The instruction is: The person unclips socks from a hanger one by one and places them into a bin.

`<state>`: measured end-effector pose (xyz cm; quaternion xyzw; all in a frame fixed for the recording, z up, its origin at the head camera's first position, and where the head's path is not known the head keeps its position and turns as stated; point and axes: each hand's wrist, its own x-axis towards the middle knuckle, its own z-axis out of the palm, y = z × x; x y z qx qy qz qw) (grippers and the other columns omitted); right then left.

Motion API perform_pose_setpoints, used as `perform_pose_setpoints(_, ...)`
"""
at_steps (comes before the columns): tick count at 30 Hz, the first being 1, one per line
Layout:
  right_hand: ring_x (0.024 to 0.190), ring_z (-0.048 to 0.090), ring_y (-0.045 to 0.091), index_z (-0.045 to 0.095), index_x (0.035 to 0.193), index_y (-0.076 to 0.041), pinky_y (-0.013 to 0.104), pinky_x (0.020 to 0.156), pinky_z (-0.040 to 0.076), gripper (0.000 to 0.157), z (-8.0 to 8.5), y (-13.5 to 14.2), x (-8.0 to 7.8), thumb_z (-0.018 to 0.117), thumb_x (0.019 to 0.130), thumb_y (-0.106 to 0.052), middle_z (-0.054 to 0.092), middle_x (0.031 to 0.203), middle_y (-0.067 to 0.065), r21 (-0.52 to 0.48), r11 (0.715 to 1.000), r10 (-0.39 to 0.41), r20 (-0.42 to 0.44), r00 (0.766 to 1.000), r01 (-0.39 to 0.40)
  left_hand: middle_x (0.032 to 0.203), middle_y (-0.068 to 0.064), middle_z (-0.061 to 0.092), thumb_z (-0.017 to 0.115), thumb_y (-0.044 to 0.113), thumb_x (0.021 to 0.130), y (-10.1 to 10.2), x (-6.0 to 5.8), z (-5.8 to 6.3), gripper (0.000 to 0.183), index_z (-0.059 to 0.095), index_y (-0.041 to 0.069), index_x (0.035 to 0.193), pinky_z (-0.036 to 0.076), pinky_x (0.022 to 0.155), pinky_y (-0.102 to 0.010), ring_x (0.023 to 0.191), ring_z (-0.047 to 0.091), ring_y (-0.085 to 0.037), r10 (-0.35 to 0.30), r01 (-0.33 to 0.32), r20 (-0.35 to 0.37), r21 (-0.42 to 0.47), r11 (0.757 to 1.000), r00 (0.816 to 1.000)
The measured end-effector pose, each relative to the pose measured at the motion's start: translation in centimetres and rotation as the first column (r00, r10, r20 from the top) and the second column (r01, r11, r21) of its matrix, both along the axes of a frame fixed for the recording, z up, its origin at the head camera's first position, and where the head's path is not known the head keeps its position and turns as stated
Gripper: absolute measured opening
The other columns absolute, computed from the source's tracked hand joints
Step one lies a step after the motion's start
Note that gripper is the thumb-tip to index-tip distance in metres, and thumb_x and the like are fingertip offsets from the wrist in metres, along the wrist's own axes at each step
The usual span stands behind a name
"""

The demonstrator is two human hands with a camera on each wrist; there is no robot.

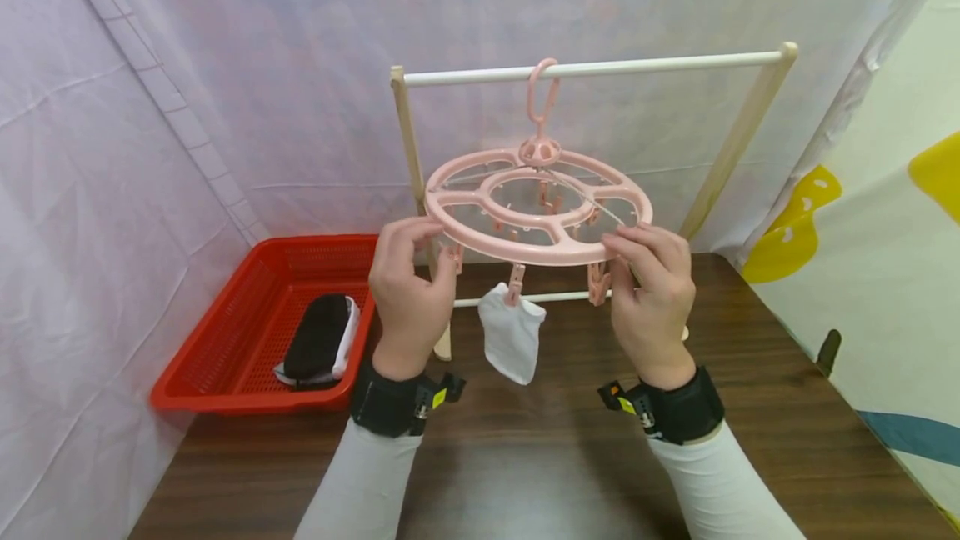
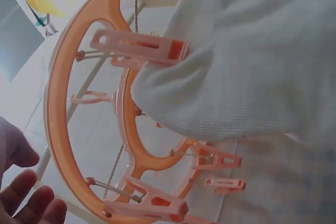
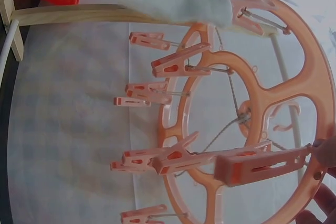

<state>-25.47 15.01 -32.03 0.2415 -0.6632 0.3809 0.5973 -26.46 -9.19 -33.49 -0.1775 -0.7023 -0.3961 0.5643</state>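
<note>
A round pink clip hanger (image 1: 551, 254) hangs by its hook from a white rail. One of its clothespins (image 1: 516, 283) holds a small white sock (image 1: 512, 336), which dangles below the near rim. My right hand (image 1: 651, 294) pinches the rim at its right side, thumb and fingers on either side of it in the right wrist view. My left hand (image 1: 412, 286) is beside the left part of the rim. Its thumb and fingers (image 2: 32, 198) are spread apart in the left wrist view, with nothing held between them. Several other clothespins (image 3: 181, 61) hang on cords without cloth.
A red plastic basket (image 1: 202, 401) stands on the left of the brown table (image 1: 525, 473). Inside lie a black folded cloth (image 1: 318, 336) and white pieces. The wooden posts (image 1: 738, 140) of the rack rise on both sides of the hanger, under the white rail (image 1: 660, 66).
</note>
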Motion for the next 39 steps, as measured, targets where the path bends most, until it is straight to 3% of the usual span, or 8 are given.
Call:
perform_pose_setpoints(6,0.098,0.058,0.045,0.076,0.087,0.001,0.042,0.092,0.044,0.014,-0.2,0.1,-0.2,0.069,0.079,0.011,0.069,0.093,0.023,0.001,1.000,-0.009,0.012,1.000,0.009,0.088,-0.012,0.064,0.070,0.001,0.079,0.4,0.3,-1.1,0.013,0.066,0.002,0.091,0.055,0.069,-0.037,0.078,0.062,-0.024,-0.106,0.105,0.006,0.104,0.989,0.994)
perform_pose_setpoints(14,0.097,0.058,0.045,0.076,0.089,0.001,0.041,0.091,0.044,0.018,-0.5,0.1,-0.2,0.067,0.079,0.013,0.069,0.096,0.023,0.002,1.000,-0.024,0.027,0.999,0.024,0.090,-0.008,0.065,0.070,0.014,0.080,1.9,0.4,-4.7,0.020,0.063,0.004,0.096,0.055,0.073,-0.036,0.080,0.063,-0.020,-0.226,0.220,0.138,0.059,0.974,0.964)
perform_pose_setpoints(16,0.097,0.058,0.045,0.075,0.089,0.002,0.041,0.091,0.044,0.017,-0.4,0.1,0.0,0.067,0.079,0.013,0.069,0.096,0.023,0.003,1.000,-0.023,0.029,0.999,0.023,0.096,-0.008,0.066,0.072,0.016,0.079,2.5,0.2,-6.0,0.029,0.061,0.005,0.104,0.055,0.074,-0.036,0.084,0.064,-0.019,-0.311,0.300,0.212,0.084,0.950,0.926)
perform_pose_setpoints(17,0.097,0.058,0.045,0.075,0.089,0.002,0.041,0.091,0.044,0.017,-0.4,0.0,0.1,0.067,0.079,0.012,0.069,0.096,0.023,0.002,1.000,-0.022,0.030,0.999,0.022,0.098,-0.008,0.066,0.073,0.015,0.079,2.8,0.1,-6.6,0.033,0.060,0.006,0.107,0.055,0.074,-0.036,0.085,0.064,-0.018,-0.379,0.360,0.256,0.119,0.925,0.889)
perform_pose_setpoints(22,0.097,0.057,0.046,0.075,0.089,0.002,0.041,0.090,0.044,0.016,-0.2,-0.1,0.2,0.067,0.079,0.013,0.069,0.095,0.024,0.004,1.000,-0.020,0.026,0.999,0.020,0.100,-0.012,0.067,0.079,0.009,0.077,4.1,-0.5,-9.2,0.041,0.059,0.005,0.113,0.055,0.067,-0.029,0.082,0.064,-0.015,-0.633,0.530,0.438,0.345,0.774,0.639)
perform_pose_setpoints(24,0.097,0.057,0.046,0.075,0.089,0.002,0.042,0.090,0.044,0.016,-0.3,-0.1,0.0,0.067,0.080,0.012,0.069,0.095,0.024,0.006,1.000,-0.020,0.024,0.999,0.020,0.099,-0.014,0.067,0.079,0.007,0.078,4.5,-0.6,-9.8,0.037,0.060,0.003,0.110,0.055,0.067,-0.028,0.080,0.065,-0.014,-0.662,0.533,0.474,0.394,0.749,0.580)
perform_pose_setpoints(28,0.098,0.058,0.045,0.076,0.090,0.001,0.042,0.091,0.044,0.015,-0.8,0.2,-0.7,0.068,0.081,0.010,0.069,0.097,0.023,0.007,1.000,-0.023,0.025,0.999,0.023,0.097,-0.019,0.069,0.076,0.002,0.079,4.9,0.0,-9.4,0.029,0.063,-0.003,0.105,0.056,0.068,-0.029,0.080,0.066,-0.012,-0.668,0.528,0.507,0.412,0.743,0.545)
perform_pose_setpoints(39,0.101,0.055,0.040,0.074,0.092,-0.004,0.045,0.087,0.042,0.020,-2.0,1.2,-1.6,0.062,0.077,0.000,0.067,0.103,0.019,0.068,0.997,-0.025,0.035,0.999,0.023,0.093,-0.022,0.072,0.075,0.001,0.079,5.3,1.1,-8.7,0.026,0.068,-0.006,0.103,0.057,0.066,-0.030,0.075,0.067,-0.010,-0.665,0.542,0.537,0.396,0.742,0.519)
